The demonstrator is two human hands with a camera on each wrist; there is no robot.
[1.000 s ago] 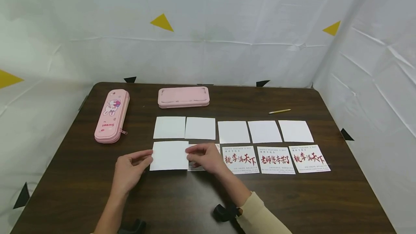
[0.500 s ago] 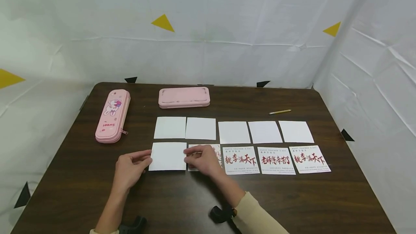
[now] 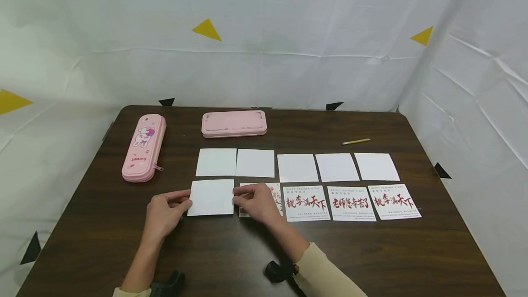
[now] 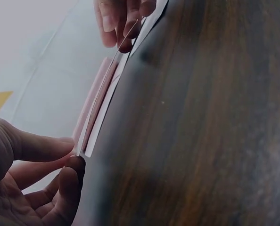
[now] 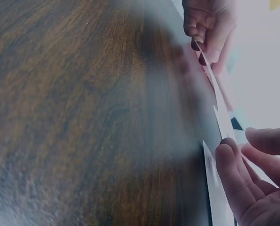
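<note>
Both hands pinching one blank card, left hand at left edge, right hand at right. Best kept level, lowered square beside the printed card on the desk.

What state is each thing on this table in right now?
Blank card: pinched at both side edges, lifted slightly.
Left hand: pinching the card's left edge.
Right hand: pinching its right edge.
Bunny pencil case: zipped shut.
Pink box: closed.
Pencil: lying flat.
</note>
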